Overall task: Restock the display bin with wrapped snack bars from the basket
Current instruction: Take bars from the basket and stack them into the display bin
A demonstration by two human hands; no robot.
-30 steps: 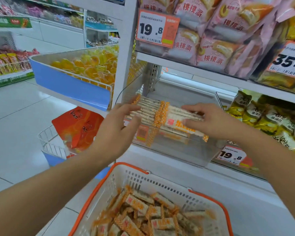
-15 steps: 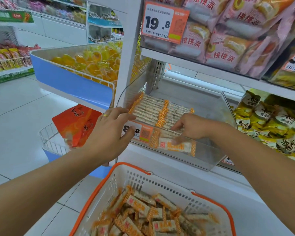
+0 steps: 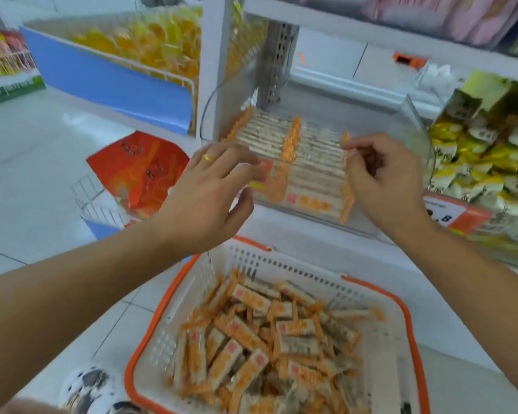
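Reaching over the basket, both hands work at the front of the clear plastic display bin (image 3: 413,121), a smooth, curved-walled box set on the white metal shelf (image 3: 326,234). Inside it the wrapped snack bars (image 3: 281,138) lie side by side in two neat rows — slim, flat sticks in glossy pale film with crimped orange ends. The left hand (image 3: 210,198) is relaxed, fingers spread and nearly straight, fingertips touching the bin's front left corner; a gold ring (image 3: 207,158) sits on one finger. The right hand (image 3: 380,180) is at the right end of the rows, fingers curled inward toward the orange crimps, but whether it pinches a bar I cannot tell through the blur.

Below, the white perforated plastic basket (image 3: 281,264) with its orange rim holds a loose, jumbled heap of bars (image 3: 260,348) in the same wrapping. To the right, crinkled yellow-and-white snack packets (image 3: 485,150) fill the neighbouring section above an orange price tag (image 3: 452,215). At the left, a red-orange pouch (image 3: 138,168) leans in a wire rack — behind it a blue-fronted tray of yellow sweets (image 3: 150,46).
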